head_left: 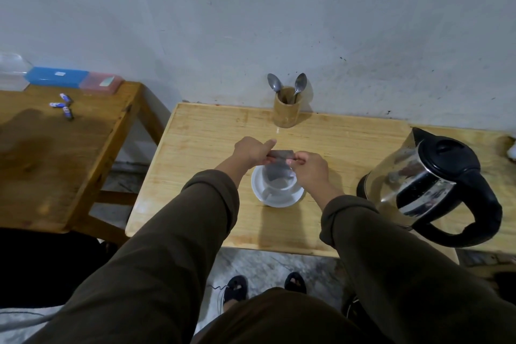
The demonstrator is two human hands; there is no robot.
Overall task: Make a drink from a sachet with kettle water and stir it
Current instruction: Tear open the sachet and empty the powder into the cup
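A dark sachet (279,160) is held over a white cup (280,186) that stands on a white saucer (261,190) in the middle of the light wooden table (212,137). My left hand (251,149) pinches the sachet's top left end. My right hand (310,166) pinches its right end, just above the cup's rim. The sachet hangs down into the cup's mouth and hides the inside. A steel kettle (424,187) with a black lid and handle stands at the right. Two spoons (287,85) stick up from a wooden holder (287,109) at the back.
A darker wooden table (55,162) stands to the left, with blue and pink boxes (60,77) and a few small batteries (64,106) on it. The grey wall runs right behind both tables. My feet show on the floor below the table's front edge.
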